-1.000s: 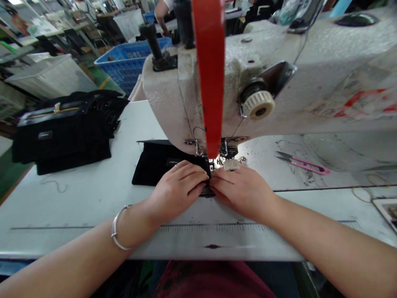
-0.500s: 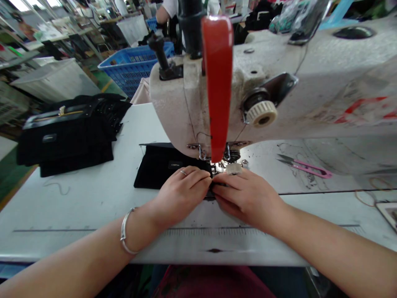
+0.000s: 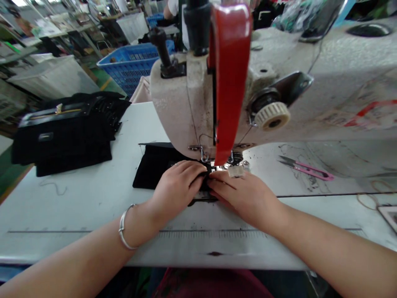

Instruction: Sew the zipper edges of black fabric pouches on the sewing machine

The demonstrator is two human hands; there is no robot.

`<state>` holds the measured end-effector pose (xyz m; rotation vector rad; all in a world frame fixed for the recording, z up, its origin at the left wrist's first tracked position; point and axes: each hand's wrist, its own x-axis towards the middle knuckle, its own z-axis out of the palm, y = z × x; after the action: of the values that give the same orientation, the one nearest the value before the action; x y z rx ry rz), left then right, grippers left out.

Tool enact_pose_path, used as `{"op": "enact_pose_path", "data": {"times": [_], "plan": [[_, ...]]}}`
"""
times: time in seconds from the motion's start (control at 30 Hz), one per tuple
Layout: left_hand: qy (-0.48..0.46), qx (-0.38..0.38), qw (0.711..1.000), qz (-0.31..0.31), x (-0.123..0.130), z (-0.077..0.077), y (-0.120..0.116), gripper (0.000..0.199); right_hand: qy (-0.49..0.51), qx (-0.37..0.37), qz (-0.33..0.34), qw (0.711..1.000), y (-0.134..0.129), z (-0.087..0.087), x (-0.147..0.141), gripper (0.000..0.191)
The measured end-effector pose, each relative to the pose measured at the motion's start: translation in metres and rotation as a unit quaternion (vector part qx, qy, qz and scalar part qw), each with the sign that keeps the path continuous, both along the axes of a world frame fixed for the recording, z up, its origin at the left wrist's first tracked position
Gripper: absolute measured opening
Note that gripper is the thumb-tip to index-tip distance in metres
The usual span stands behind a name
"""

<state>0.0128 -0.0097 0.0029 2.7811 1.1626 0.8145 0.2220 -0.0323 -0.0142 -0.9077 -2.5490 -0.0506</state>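
A flat black fabric piece [image 3: 149, 167] lies on the machine bed, its right end at the presser foot [image 3: 216, 166] of the sewing machine [image 3: 169, 103]. My left hand [image 3: 176, 186], with a silver bangle on its wrist, is closed on the fabric's near edge, a fold of it showing between thumb and fingers. Just to the right, my right hand [image 3: 245, 192] has its fingertips together on the same edge, close to the foot. The fingers hide part of the fabric and the needle area. A red guard [image 3: 232, 82] hangs in front of the needle bar.
Pink-handled thread snips [image 3: 310, 169] lie right of the needle area. A pile of black fabric pieces [image 3: 71, 136] rests on the left of the white table [image 3: 93, 244]. Behind it stands a blue plastic basket [image 3: 130, 66]. A loose thread [image 3: 56, 188] lies near the pile.
My left hand has shifted slightly left and up and now covers the fabric's small label. My right hand has moved slightly left. A fold of fabric now shows between them. The view has shifted slightly.
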Motion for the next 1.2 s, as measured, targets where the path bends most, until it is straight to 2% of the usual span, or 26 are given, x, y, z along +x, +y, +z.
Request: {"op": "enact_pose_path", "data": {"times": [0.1, 0.2, 0.33, 0.5, 0.9, 1.2], "plan": [[-0.052, -0.032, 0.997, 0.049, -0.001, 0.001, 0.002, 0.012, -0.020, 0.020, 0.002, 1.000, 0.001, 0.000, -0.002, 0.017], [-0.054, 0.003, 0.999, 0.006, -0.001, 0.001, 0.002, 0.013, -0.002, 0.028, 0.009, 1.000, 0.000, 0.001, -0.005, 0.017], [0.035, 0.062, 0.995, -0.075, 0.000, -0.002, 0.000, 0.015, 0.034, 0.031, 0.009, 0.999, -0.001, 0.002, -0.009, 0.021], [0.142, 0.071, 0.981, -0.107, -0.002, -0.005, 0.001, 0.020, 0.074, 0.001, 0.000, 0.997, -0.004, 0.002, -0.008, 0.022], [0.167, 0.091, 0.978, -0.081, 0.003, 0.001, -0.001, 0.026, 0.088, -0.052, 0.000, 0.995, -0.009, 0.006, -0.009, 0.015], [0.165, 0.040, 0.983, -0.071, 0.000, -0.007, 0.007, 0.018, 0.073, -0.058, -0.008, 0.996, -0.009, 0.005, -0.009, 0.020]]}}
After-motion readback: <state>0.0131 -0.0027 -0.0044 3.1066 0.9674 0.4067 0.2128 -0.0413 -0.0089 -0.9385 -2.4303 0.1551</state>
